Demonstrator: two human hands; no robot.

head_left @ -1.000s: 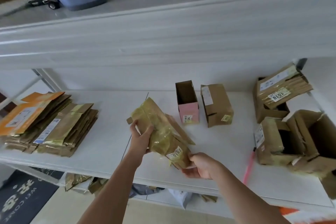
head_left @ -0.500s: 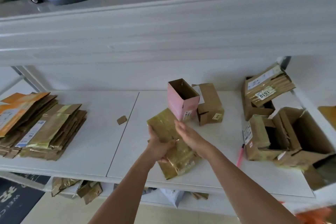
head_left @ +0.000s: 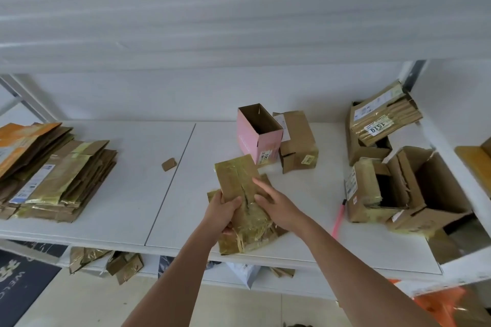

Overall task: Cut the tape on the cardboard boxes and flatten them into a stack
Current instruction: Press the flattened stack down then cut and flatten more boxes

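The left hand (head_left: 222, 209) grips the flattened box (head_left: 243, 202) at the tabletop's (head_left: 127, 194) six o'clock edge, its fingers hidden underneath, while the right hand (head_left: 276, 206) presses flat on top, covering part of the tape.

Both forearms reaching forward, left hand (head_left: 222, 207) curled and gripping, right hand (head_left: 275, 203) flat, fingers straight

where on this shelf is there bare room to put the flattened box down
Bare shelf lies between the flattened stack and the box in the hands, broken only by a cardboard scrap. The right side is crowded: pink box, brown box, open boxes.
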